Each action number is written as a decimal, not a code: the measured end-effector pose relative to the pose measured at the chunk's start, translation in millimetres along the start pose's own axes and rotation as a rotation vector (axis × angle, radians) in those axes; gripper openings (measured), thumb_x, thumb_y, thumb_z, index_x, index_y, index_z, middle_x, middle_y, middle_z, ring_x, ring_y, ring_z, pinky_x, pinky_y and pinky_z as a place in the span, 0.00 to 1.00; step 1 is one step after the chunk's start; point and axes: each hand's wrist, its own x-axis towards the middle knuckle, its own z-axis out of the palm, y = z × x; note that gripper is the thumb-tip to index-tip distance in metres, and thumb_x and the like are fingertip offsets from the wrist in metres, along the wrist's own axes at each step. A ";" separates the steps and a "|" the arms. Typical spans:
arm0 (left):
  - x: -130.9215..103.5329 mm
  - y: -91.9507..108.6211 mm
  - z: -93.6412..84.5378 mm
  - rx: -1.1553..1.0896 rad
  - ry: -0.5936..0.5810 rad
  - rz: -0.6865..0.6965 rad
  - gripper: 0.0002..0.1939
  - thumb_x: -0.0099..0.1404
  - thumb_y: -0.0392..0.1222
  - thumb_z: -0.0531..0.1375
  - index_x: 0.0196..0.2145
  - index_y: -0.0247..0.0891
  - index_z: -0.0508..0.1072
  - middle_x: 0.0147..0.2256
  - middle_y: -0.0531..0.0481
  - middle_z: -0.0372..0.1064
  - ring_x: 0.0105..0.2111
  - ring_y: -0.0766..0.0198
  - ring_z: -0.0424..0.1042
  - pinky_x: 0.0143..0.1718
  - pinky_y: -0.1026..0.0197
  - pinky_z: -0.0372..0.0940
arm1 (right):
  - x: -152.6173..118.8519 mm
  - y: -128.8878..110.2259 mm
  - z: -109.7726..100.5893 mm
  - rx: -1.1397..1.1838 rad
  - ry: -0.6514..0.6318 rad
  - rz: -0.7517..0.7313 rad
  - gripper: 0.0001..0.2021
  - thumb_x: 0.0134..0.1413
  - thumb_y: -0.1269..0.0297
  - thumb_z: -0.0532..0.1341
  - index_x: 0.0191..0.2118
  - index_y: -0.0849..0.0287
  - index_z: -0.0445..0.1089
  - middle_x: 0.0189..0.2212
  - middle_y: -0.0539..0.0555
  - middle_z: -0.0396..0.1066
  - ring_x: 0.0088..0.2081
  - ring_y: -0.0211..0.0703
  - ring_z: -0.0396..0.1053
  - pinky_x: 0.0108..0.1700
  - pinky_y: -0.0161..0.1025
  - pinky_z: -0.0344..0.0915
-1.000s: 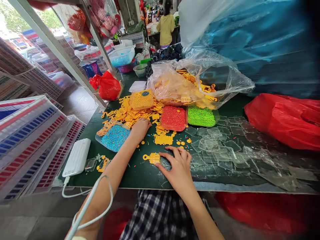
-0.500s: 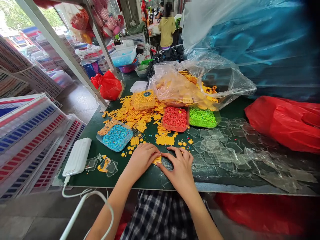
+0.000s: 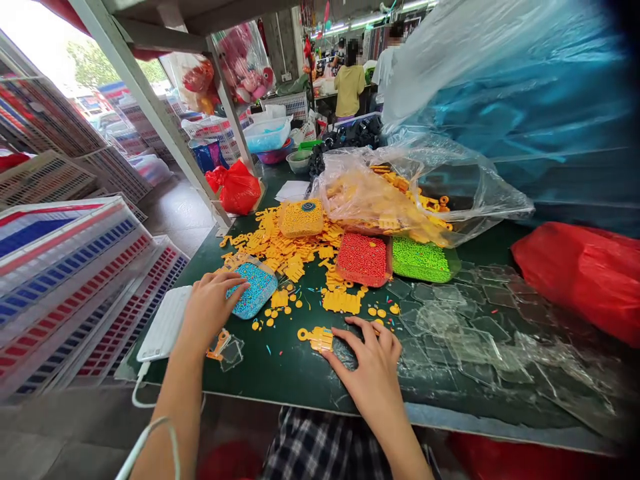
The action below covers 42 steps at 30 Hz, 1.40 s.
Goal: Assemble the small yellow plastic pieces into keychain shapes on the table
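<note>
This is a small toy-assembly workshop, open to the street on one side. A dark green bench [image 3: 295, 373] is strewn with loose yellow plastic parts [image 3: 280, 243], with more spilling from a big clear plastic bag [image 3: 450, 180]. Shallow trays of blue beads [image 3: 255, 290], red beads [image 3: 364, 259] and green beads [image 3: 421, 260] sit among them. Stacked white plastic crates [image 3: 65, 267] line the left, bagged plush toys [image 3: 245, 63] hang overhead, and other workers [image 3: 349, 87] stand at benches behind.

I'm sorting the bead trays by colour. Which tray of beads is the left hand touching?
The left hand rests its fingers on the clear tray of blue beads, the nearest tray; the yellow, red and green trays lie farther back, untouched.
</note>
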 end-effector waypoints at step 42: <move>12.7 109.1 18.4 -0.397 -0.145 0.316 0.12 0.66 0.50 0.60 0.36 0.44 0.81 0.34 0.50 0.73 0.36 0.61 0.68 0.39 0.57 0.59 | 2.5 4.2 1.4 0.030 -0.022 -0.073 0.13 0.51 0.51 0.66 0.42 0.47 0.74 0.47 0.55 0.70 0.50 0.58 0.59 0.49 0.56 0.56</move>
